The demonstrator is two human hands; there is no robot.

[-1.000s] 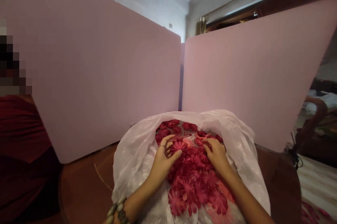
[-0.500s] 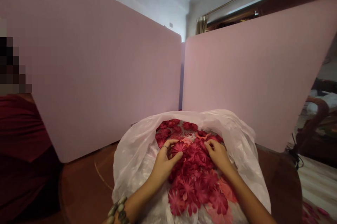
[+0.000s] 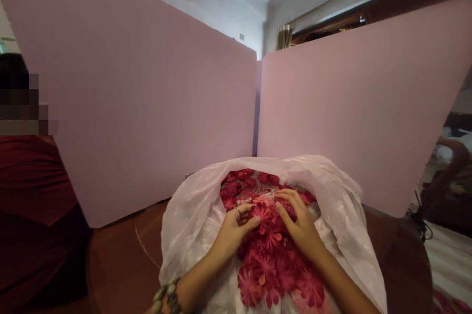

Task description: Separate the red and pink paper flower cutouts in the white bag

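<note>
A white plastic bag [image 3: 188,235] lies open, filled with a heap of red and pink paper flowers [image 3: 267,267]. My left hand [image 3: 234,230] rests on the flowers with its fingers curled, wearing a ring [image 3: 237,210] and a beaded bracelet [image 3: 165,297] on the wrist. My right hand [image 3: 297,220] presses into the heap just to its right. Neither hand clearly shows a held flower. The flowers under my palms are hidden.
The bag sits on a round reddish-brown wooden table [image 3: 121,255]. Two tall pink partition panels [image 3: 147,107] stand behind it. A person in a dark red garment [image 3: 33,206] is at the far left. More flowers show at the bottom right corner.
My right hand has moved left and closer to my left hand, its fingers now further into the middle of the heap. The view has shifted slightly.
</note>
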